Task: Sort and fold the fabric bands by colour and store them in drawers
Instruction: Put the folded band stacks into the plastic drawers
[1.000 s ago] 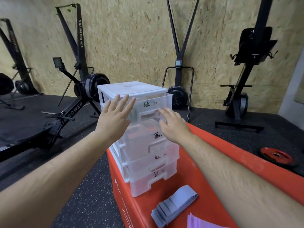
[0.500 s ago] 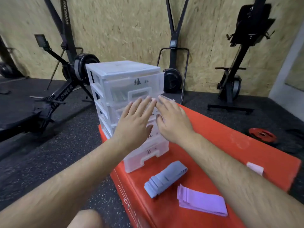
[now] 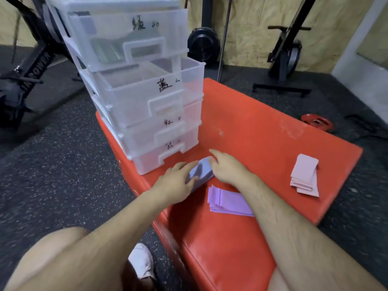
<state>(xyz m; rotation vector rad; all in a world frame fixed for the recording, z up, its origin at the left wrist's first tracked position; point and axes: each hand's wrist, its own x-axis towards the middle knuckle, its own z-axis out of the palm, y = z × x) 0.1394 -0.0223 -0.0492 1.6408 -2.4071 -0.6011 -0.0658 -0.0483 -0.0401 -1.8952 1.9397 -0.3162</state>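
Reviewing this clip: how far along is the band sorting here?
Done: greenish bands lie in the top drawer of the translucent plastic drawer unit. In hand: the second drawer stands pulled out and looks empty; the left hand grips the folded blue-grey band stack, the right hand touches it. Left: the folded purple bands and folded pink bands wait on the red padded box.

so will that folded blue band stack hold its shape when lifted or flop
Probably floppy and light: the blue band stack is thin folded layers, so lifting one end may fan it open. Lying flat on the red box, it shouldn't roll.
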